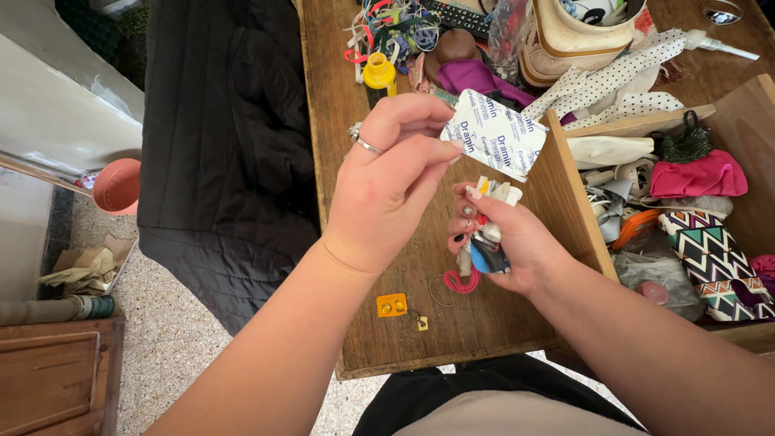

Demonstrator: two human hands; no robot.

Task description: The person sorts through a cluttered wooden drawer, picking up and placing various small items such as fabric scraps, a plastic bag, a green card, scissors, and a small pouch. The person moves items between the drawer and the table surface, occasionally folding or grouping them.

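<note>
Wooden table edge: the brown table [452, 323] runs across the lower centre of the frame, bearing a small orange blister piece [391, 304] and a thin wire ring [440, 291] just left of centre.
Right hand: right hand [504, 242], centre frame, is curled closed around a bundle of small items [488, 230], with paper scraps, a blue piece and a pink cord hanging below the fist; the closed grip seems meant to keep the loose bits together.
Left hand: left hand [387, 186], wearing a ring, pinches the corner of a white sachet [496, 136] between thumb and fingertips, other fingers bent in; the sachet is held up just above the bundle, flat side toward the camera, likely so it can be looked at.
Drawer: to the right, an open wooden drawer [573, 210] is crammed with a zigzag-patterned pouch [714, 258], pink cloth and bags.
Black jacket: a quilted black jacket [222, 153] drapes over the table's left side.
Far clutter: along the top edge lie a yellow-capped bottle [379, 73], tangled ribbons [395, 24] and a cream bag [573, 36].
Floor: a pink pot [117, 186] stands at the left.
</note>
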